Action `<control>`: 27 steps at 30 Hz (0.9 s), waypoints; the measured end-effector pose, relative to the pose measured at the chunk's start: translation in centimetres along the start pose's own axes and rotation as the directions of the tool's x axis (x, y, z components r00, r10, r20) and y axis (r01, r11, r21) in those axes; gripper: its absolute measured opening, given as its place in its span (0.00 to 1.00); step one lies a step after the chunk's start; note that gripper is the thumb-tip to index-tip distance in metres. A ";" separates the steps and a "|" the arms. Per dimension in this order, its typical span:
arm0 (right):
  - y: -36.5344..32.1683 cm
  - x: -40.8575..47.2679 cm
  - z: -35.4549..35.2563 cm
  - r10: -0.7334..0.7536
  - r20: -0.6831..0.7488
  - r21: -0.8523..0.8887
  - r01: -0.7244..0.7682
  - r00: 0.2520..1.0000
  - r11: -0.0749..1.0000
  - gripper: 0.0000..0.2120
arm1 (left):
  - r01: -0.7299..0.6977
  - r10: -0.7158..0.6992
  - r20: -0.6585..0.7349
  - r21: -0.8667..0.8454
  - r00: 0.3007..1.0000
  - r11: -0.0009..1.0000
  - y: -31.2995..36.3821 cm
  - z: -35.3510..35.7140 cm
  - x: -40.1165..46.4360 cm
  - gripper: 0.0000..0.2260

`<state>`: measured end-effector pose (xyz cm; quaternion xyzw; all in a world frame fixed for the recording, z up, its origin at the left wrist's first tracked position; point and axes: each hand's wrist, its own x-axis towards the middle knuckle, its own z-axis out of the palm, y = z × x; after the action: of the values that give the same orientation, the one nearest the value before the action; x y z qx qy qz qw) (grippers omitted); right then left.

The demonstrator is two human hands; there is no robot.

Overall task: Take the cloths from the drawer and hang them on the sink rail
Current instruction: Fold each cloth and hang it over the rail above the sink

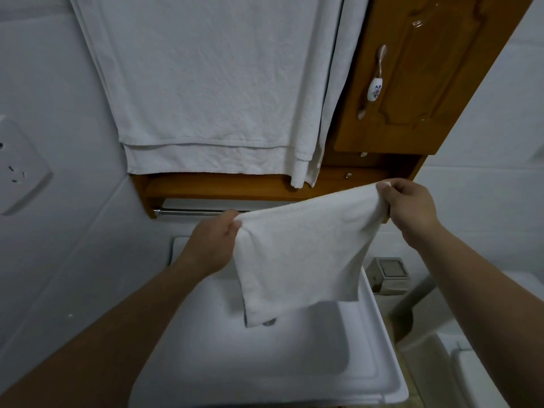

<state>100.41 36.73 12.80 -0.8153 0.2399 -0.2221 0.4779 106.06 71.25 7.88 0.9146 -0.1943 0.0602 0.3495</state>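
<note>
Both hands, the left hand (216, 240) and right hand (412, 206), pinch the white cloth (297, 257) stretched by its top corners above the sink (379, 375), just before the rail (191, 212). Next, I reckon: lift and drape it over.

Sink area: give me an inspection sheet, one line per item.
Surface: white sink, basin bare; drain partly hidden by the cloth.
Job's things: small white cloth held spread above the basin, not yet on the metal rail; the rail's visible part is bare. No drawer in view.
Clutter: nothing seen.
Hands: left hand and right hand each pinch an upper corner of the cloth.
Cables: nothing seen.
Surroundings: large white towels hang above; wooden cabinet with a handle; wall socket at left; grey fixture at right.
</note>
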 end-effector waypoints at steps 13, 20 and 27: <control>-3.1 -6.6 7.5 -0.226 -0.102 -0.201 0.202 0.969 0.958 0.07 | 0.273 -0.210 0.189 -0.428 0.959 0.861 5.4 0.8 2.7 0.11; -4.4 -9.7 10.1 -0.355 -0.001 -0.171 0.350 0.935 0.921 0.09 | 0.259 -0.136 0.262 -0.520 0.955 0.814 8.4 1.7 2.2 0.11; -4.3 -10.8 9.8 -0.487 0.040 -0.306 0.475 0.872 0.825 0.07 | 0.321 -0.178 0.288 -0.592 0.941 0.740 8.9 1.8 1.6 0.12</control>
<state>98.44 51.70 10.83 -0.9087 0.0678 -0.3116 0.2695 103.99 63.52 12.41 0.7630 -0.1145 -0.1537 0.6174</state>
